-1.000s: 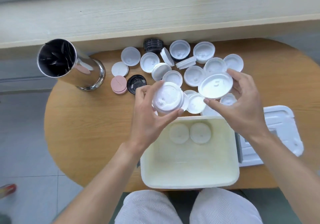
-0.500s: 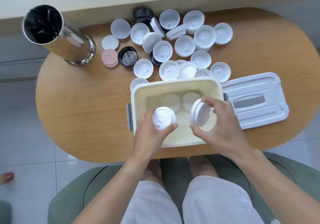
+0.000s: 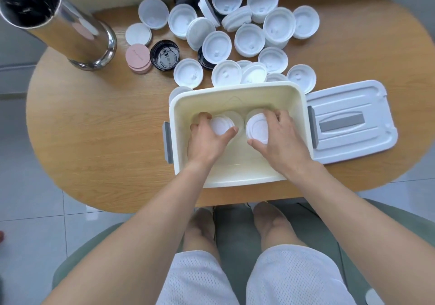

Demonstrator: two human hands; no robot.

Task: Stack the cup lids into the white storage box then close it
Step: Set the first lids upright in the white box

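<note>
Lowering two cup lids into the white storage box [image 3: 237, 92] at the tabletop's near edge: left hand [image 3: 207, 137] grasping one lid [image 3: 221, 125], right hand [image 3: 280, 139] another [image 3: 256, 128], both directly above lids already lying on the box floor, box cover [image 3: 350, 121] just right.

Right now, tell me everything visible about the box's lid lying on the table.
The box lid is a pale grey-white plastic rectangle with rounded corners, a raised rim and a darker grey recessed handle strip at its centre. It lies flat, top side up, on the wooden table, just right of the open white storage box, near its grey side latch. Neither hand touches it.
</note>
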